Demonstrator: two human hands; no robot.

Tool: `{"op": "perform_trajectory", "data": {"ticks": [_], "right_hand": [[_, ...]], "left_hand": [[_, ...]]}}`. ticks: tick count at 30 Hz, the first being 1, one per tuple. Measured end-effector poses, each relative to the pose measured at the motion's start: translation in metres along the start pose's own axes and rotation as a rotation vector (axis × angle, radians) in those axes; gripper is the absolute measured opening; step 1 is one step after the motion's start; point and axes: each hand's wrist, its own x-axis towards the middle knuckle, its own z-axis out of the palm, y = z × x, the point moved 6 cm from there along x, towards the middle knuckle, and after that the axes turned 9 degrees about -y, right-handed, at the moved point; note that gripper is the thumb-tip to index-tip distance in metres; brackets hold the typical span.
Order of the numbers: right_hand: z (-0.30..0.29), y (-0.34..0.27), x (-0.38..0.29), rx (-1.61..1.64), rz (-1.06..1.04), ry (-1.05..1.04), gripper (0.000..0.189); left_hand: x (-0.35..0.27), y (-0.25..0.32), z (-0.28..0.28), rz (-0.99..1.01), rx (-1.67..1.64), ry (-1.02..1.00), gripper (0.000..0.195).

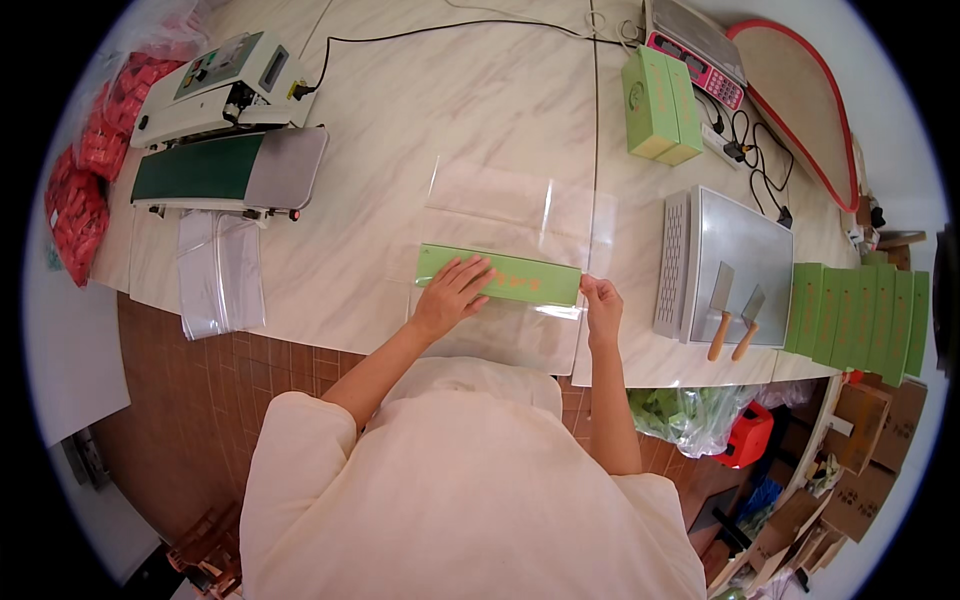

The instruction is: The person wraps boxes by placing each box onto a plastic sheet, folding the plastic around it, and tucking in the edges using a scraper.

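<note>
A long green box (525, 280) with orange writing lies flat before me on a sheet or bag of clear plastic film (502, 196). My left hand (450, 295) rests on top of the box, left of its middle, fingers spread. At the box's right end, my right hand (602, 300) has thumb and forefinger pinched together by the corner. Whether they hold the film or the box's edge cannot be told. More clear film shows on both long sides of the box.
Left stand a band sealing machine (225, 97) and clear plastic bags (219, 277). Right are a metal hot plate (742, 247) bearing two wooden-handled scrapers (721, 292), upright green boxes (855, 319), two more green boxes (660, 105), and a pink-edged scale (697, 64) amid cables.
</note>
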Motion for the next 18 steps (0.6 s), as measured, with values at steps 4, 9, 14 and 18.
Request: {"op": "perform_trajectory", "data": {"ticks": [4,9,14,18], "right_hand": [[0.000,-0.011,-0.003,-0.009,0.027,-0.050,0.027],[-0.011,-0.015,-0.018,-0.197,-0.029,-0.162,0.030],[-0.005,-0.028,-0.041,-0.791,-0.329,-0.265,0.022],[0.008,-0.050,-0.053,-0.833,-0.485,-0.212,0.008]], "left_hand": [[-0.001,0.002,0.001,0.002,-0.001,0.004,0.051],[0.000,0.001,0.006,-0.010,-0.086,0.001,0.056],[-0.002,-0.001,0.001,-0.031,-0.107,-0.030,0.061],[-0.001,-0.003,-0.004,-0.035,-0.103,-0.049,0.061]]}}
